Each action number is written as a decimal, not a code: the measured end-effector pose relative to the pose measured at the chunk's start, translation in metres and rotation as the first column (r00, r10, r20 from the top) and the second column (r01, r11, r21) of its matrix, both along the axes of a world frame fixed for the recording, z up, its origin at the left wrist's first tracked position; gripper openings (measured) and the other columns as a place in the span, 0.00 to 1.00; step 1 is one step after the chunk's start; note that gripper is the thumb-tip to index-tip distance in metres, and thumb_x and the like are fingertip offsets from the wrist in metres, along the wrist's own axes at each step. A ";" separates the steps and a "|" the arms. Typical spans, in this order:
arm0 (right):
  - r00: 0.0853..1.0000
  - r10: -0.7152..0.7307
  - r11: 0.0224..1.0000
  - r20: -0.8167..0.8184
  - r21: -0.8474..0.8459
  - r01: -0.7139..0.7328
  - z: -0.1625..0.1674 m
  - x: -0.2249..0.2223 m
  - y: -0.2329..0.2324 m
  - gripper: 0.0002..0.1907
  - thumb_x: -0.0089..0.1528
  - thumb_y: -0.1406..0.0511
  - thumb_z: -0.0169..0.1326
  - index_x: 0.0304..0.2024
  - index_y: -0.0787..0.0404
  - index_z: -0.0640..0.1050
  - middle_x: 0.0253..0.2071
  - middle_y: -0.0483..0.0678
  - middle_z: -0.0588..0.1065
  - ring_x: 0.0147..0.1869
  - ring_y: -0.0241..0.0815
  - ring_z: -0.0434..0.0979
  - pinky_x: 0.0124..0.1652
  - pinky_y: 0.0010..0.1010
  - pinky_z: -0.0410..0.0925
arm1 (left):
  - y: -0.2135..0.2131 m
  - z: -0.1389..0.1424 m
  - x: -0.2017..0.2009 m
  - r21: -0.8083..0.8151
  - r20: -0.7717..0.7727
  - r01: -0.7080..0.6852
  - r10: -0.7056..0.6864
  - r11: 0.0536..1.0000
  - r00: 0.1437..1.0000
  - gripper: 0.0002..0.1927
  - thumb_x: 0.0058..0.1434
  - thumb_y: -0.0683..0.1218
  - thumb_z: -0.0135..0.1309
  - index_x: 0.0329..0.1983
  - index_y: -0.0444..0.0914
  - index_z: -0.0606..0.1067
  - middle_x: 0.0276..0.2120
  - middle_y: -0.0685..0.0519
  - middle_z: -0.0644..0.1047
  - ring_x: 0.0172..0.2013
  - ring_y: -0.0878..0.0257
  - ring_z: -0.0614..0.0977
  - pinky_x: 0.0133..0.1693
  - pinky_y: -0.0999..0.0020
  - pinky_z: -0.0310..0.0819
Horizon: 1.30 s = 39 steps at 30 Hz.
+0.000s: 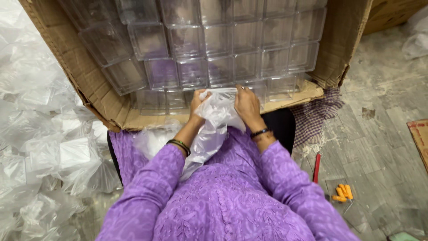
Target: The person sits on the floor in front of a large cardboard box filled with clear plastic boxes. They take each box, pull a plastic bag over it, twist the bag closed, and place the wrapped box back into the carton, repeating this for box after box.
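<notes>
Clearly both hands work at the mouth of a clear bag (213, 129), which hangs from the fingers down over the lap of the purple tunic (223, 201). The left hand (197, 103) grips one side of the opening, fingers curled and pinching the film; the right hand (248, 105) holds the other side, fingers bent over the top edge and pressed against a clear box (221, 92) at the bag's rim, so the mouth stays stretched wide. The two grips are set apart, one on each side, which keeps the thin film from collapsing. Whether the box is already partly inside the bag I cannot tell, since film and box are both transparent. Right in front stands a carton (93, 85), tipped so its open side faces the person; rows of the same boxes (223, 40) fill it, within easy reach of both hands. To the left lies a heap of bagged boxes (49, 147), near the left elbow. On the floor (379, 134) to the right lie a red stick (316, 167) and some orange pieces (342, 193), well apart from the hands.
</notes>
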State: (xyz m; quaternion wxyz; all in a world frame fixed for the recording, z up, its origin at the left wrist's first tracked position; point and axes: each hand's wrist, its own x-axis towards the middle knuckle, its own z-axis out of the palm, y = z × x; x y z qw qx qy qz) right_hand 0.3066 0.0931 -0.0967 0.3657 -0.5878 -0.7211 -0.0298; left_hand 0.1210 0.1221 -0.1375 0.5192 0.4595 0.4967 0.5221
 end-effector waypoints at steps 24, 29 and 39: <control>0.038 -0.149 0.617 -0.988 -0.123 -0.777 0.019 -0.076 -0.065 0.05 0.71 0.63 0.53 0.43 0.57 0.74 0.33 0.38 0.73 0.35 0.29 0.73 0.32 0.23 0.68 | -0.135 0.028 -0.099 -0.091 0.774 0.816 -0.475 0.571 0.419 0.21 0.64 0.52 0.65 0.47 0.32 0.75 0.38 0.51 0.79 0.36 0.63 0.79 0.38 0.66 0.76; 0.459 0.171 0.536 -0.872 -0.308 -0.786 0.016 -0.117 -0.067 0.07 0.70 0.63 0.54 0.43 0.62 0.75 0.31 0.39 0.73 0.32 0.28 0.72 0.31 0.21 0.66 | -0.202 0.026 -0.200 -0.240 0.700 0.531 -0.234 0.813 0.675 0.24 0.62 0.54 0.67 0.47 0.30 0.75 0.37 0.50 0.79 0.36 0.62 0.79 0.38 0.65 0.75; 0.654 0.208 0.587 -0.727 -0.442 -0.678 0.004 -0.092 -0.051 0.10 0.68 0.64 0.56 0.39 0.67 0.77 0.28 0.41 0.73 0.30 0.28 0.71 0.31 0.19 0.66 | -0.141 0.027 -0.403 -0.070 -0.521 -0.607 0.490 0.791 0.699 0.29 0.55 0.56 0.72 0.47 0.29 0.78 0.39 0.48 0.82 0.38 0.60 0.81 0.41 0.63 0.77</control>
